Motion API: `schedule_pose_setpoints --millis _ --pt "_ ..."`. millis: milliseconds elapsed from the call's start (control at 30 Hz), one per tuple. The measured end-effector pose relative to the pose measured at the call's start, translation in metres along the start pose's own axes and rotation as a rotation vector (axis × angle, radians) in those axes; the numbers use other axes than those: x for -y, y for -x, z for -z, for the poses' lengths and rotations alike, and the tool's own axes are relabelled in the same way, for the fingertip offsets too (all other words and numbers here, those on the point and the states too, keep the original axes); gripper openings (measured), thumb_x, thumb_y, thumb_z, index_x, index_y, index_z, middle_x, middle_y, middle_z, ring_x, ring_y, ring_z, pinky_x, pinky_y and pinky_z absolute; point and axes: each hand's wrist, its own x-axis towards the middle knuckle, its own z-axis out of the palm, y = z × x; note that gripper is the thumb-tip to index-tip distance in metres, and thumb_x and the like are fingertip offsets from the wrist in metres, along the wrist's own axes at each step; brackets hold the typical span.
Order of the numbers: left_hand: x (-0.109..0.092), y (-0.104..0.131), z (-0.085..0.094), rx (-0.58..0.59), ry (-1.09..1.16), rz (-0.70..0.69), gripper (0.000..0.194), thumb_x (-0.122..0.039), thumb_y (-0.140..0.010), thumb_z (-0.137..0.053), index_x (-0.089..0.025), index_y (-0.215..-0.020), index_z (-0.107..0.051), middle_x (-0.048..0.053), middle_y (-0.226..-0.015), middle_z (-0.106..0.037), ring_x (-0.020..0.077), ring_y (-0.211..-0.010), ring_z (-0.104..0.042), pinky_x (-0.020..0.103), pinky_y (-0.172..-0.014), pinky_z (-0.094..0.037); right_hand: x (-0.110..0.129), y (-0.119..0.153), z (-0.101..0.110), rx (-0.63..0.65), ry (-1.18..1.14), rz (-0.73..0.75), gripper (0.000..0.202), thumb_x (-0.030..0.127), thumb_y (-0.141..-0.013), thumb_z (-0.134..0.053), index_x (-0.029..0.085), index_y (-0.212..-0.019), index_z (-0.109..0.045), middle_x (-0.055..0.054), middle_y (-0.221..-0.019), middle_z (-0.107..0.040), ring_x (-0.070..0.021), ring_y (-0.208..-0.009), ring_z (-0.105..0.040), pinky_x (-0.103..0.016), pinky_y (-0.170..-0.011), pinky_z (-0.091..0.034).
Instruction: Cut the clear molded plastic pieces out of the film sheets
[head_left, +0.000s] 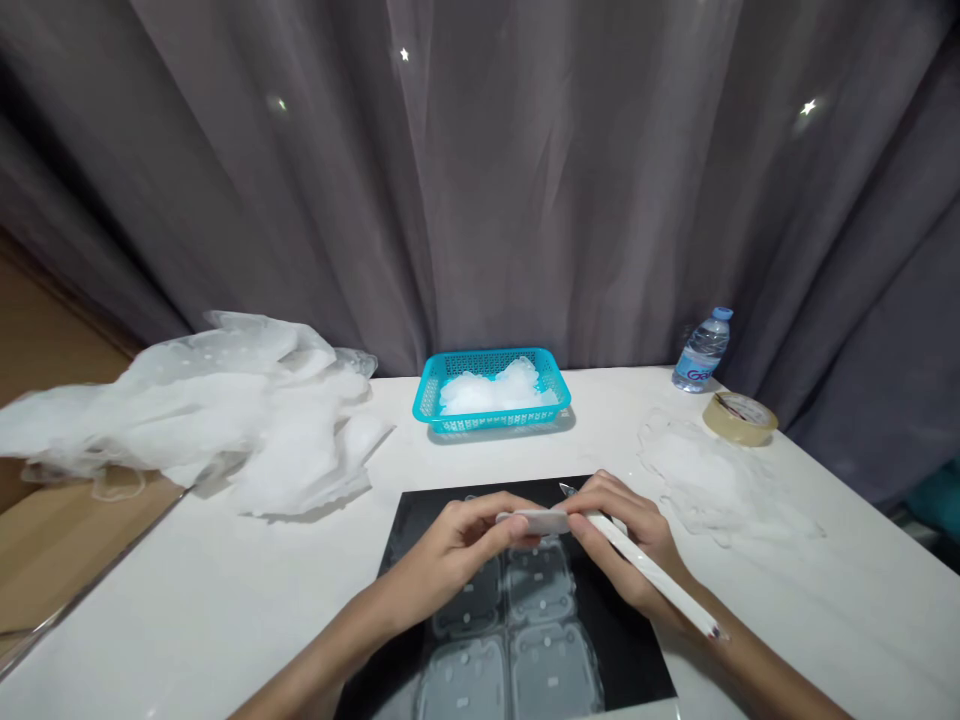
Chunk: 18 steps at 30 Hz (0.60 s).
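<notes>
Above the black mat (630,660), the left hand (466,545) and right hand (626,530), both nearly closed, pinch opposite ends of a pale flat piece (546,522), which looks light, fairly stiff and best held by its edges. The right hand also holds a white pen-like tool (656,573); the piece's ends are hidden.

White table (832,610) | black sheet (630,665) | turquoise basket (491,423) | bottle (702,354) | tape roll (739,422) | white pile (292,420) | filmy wad (701,475)
</notes>
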Motion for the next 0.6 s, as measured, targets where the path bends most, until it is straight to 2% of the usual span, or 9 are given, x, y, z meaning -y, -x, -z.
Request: schedule_pose_setpoints --millis 100,267,400,500,600 --pt "0.0036 -0.0005 -0.0024 -0.017 0.083 -0.015 0.031 -0.044 -0.106 -0.060 -0.021 -0.117 -0.079 0.008 -0.117 -0.078 0.0266 -0.111 -0.073 0.036 -0.102 -0.056 -0.0003 -0.0020 0.0008 0.006 0.044 0.060 0.020 0.014 -0.096 -0.067 0.024 -0.112 -0.073 -0.003 -0.079 -0.066 -0.0212 -0.074 -0.061 -0.035 -0.068 -0.049" --pt "0.0093 -0.0021 -0.0032 -0.049 0.093 -0.044 0.029 -0.046 -0.102 -0.066 -0.019 -0.108 -0.075 0.008 -0.111 -0.078 0.0255 -0.107 -0.073 0.036 -0.099 -0.056 -0.0019 -0.0044 0.0006 -0.033 0.168 0.201 0.014 0.010 -0.095 -0.070 0.021 -0.103 -0.072 -0.002 -0.076 -0.064 -0.0191 -0.071 -0.057 -0.034 -0.067 -0.047" --pt "0.0083 -0.0019 -0.0045 -0.044 -0.158 -0.080 0.024 -0.042 -0.104 -0.064 -0.020 -0.106 -0.074 0.008 -0.119 -0.076 0.0233 -0.108 -0.071 0.029 -0.087 -0.055 -0.0007 -0.0009 -0.0040 -0.029 0.206 0.246 0.015 0.009 -0.095 -0.071 0.019 -0.105 -0.070 -0.003 -0.079 -0.064 -0.0187 -0.072 -0.057 -0.033 -0.068 -0.047" --pt "0.0080 -0.0013 -0.0055 -0.069 -0.373 -0.146 0.021 -0.039 -0.104 -0.062 -0.021 -0.105 -0.073 0.005 -0.108 -0.076 0.0207 -0.098 -0.070 0.028 -0.086 -0.053 -0.0008 0.0024 -0.0063 -0.017 0.223 0.252 0.015 0.010 -0.095 -0.071 0.020 -0.105 -0.070 -0.003 -0.080 -0.065 -0.0190 -0.073 -0.057 -0.032 -0.067 -0.047" --pt "0.0103 -0.0013 -0.0046 -0.102 -0.461 -0.210 0.016 -0.033 -0.105 -0.062 -0.022 -0.106 -0.073 0.003 -0.104 -0.076 0.0186 -0.095 -0.071 0.027 -0.088 -0.052 -0.0058 0.0040 -0.0042 0.009 0.256 0.243 0.020 0.013 -0.095 -0.074 0.020 -0.113 -0.069 -0.005 -0.086 -0.069 -0.0203 -0.076 -0.060 -0.033 -0.070 -0.049"
